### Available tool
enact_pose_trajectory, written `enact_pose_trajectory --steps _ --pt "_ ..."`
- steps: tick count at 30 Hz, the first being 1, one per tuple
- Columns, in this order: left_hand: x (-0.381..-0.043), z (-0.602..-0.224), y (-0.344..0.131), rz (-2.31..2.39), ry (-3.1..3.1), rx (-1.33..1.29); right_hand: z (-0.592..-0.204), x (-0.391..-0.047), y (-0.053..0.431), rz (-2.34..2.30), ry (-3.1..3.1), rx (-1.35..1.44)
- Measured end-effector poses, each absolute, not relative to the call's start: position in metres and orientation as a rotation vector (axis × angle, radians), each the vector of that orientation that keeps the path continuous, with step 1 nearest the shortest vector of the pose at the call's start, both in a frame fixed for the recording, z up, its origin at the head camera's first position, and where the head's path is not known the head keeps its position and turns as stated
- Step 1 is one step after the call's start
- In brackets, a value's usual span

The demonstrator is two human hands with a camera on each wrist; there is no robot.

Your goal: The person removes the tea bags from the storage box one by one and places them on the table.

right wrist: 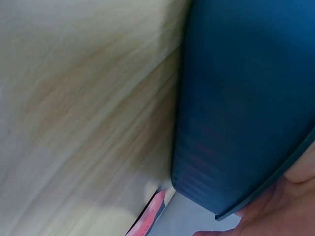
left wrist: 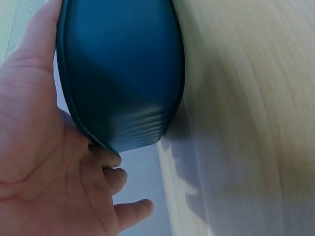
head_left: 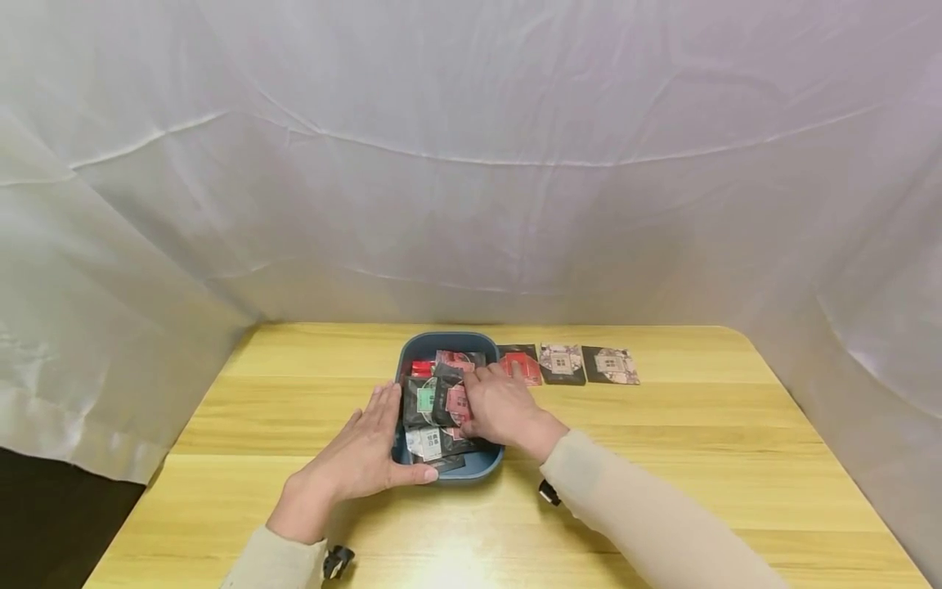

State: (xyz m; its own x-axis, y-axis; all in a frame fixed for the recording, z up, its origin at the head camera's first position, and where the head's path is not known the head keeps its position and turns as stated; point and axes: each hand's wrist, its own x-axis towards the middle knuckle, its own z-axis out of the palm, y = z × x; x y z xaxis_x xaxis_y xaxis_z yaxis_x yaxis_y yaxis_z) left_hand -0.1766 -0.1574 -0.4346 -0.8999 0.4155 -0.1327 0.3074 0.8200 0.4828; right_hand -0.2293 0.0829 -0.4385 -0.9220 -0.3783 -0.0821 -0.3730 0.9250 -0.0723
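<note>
A dark blue plastic bin (head_left: pixel 482 465) stands on the table, holding several small flat sachets. My left hand (head_left: pixel 361 450) rests along its left side, fingers fairly straight and thumb lying over the near rim. In the left wrist view, the palm (left wrist: pixel 44 162) faces the bin's outer wall (left wrist: pixel 123 73). My right hand (head_left: pixel 504 405) reaches over the right rim and pinches the right edge of a black sachet with a red label (head_left: pixel 455 401). Beside it in the bin lie a black sachet with a green label (head_left: pixel 421 401) and a white-labelled sachet (head_left: pixel 424 443). In the right wrist view, the fingertips are hidden behind the rim.
Right of the bin, in a row, lie a red-and-black sachet (head_left: pixel 528 372), a pale-and-black sachet (head_left: pixel 562 364) and a black sachet with a pale pattern (head_left: pixel 612 366). A pale fabric curtain (head_left: pixel 471 204) surrounds the wooden table (head_left: pixel 699 458) at the back and sides.
</note>
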Motion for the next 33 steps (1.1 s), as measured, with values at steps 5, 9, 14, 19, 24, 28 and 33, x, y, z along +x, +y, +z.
enact_pose_trajectory --steps 5,9,14,19,24,28,33 --pt "-0.179 -0.435 -0.159 0.676 2.764 0.553 -0.441 -0.231 0.083 -0.091 2.993 -0.612" --pt "-0.180 -0.436 -0.160 0.670 2.761 0.552 -0.442 -0.233 0.083 -0.140 3.012 -0.648" --pt "-0.182 -0.435 -0.161 0.657 2.765 0.559 -0.443 -0.234 0.083 -0.149 3.056 -0.715" --pt "-0.184 -0.435 -0.163 0.651 2.765 0.561 -0.443 -0.236 0.083 -0.075 3.107 -0.835" --pt "-0.186 -0.436 -0.163 0.649 2.771 0.576 -0.440 -0.238 0.085 0.027 3.147 -0.963" --pt "-0.188 -0.437 -0.163 0.650 2.763 0.578 -0.434 -0.241 0.088 0.019 3.140 -1.000" --pt "-0.189 -0.437 -0.163 0.642 2.758 0.574 -0.415 -0.244 0.100 -0.120 3.114 -0.972"
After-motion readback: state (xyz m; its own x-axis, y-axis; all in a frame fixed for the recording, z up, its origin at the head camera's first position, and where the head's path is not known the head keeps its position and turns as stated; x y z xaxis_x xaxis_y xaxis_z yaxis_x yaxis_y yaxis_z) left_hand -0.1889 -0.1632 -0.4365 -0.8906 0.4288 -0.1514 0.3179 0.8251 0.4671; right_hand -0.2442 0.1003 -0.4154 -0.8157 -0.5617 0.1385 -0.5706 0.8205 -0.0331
